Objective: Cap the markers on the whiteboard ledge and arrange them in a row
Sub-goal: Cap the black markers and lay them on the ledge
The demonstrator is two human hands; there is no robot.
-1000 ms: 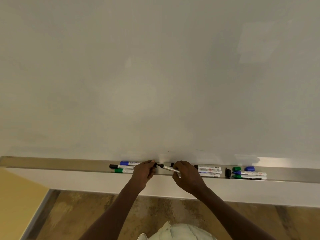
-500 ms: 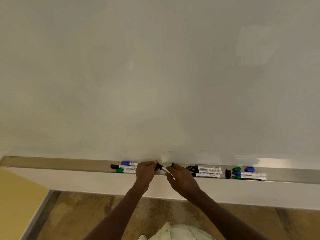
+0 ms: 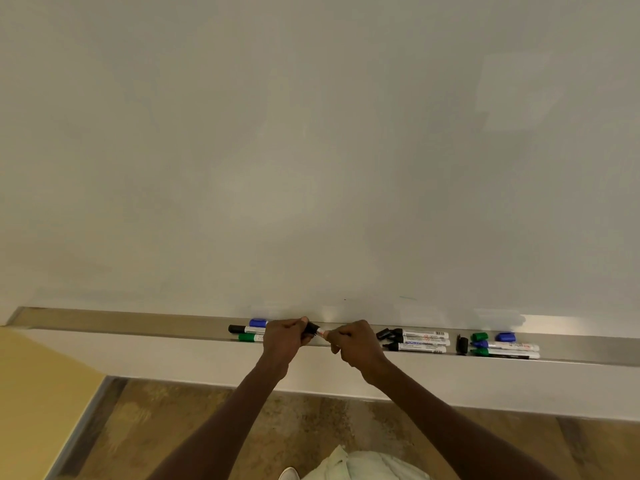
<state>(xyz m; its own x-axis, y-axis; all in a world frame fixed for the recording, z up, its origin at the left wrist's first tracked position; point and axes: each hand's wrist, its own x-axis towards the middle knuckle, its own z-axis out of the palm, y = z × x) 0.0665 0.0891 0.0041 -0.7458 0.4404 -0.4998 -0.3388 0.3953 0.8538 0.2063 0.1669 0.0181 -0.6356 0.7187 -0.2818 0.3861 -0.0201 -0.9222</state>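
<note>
Cap now pushed onto the marker (image 3: 320,332) – left hand (image 3: 284,341) gripping the black cap (image 3: 311,329), right hand (image 3: 353,341) the barrel (others on the ledge (image 3: 138,323) await).

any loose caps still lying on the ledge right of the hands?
Yes: a green cap and a blue cap lie loose on the ledge, beside the rightmost markers.

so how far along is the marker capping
Done: three capped markers lie together at the left. In hand: the left hand presses a black cap onto the marker gripped by the right hand. Left: uncapped markers and loose caps on the ledge.
</note>
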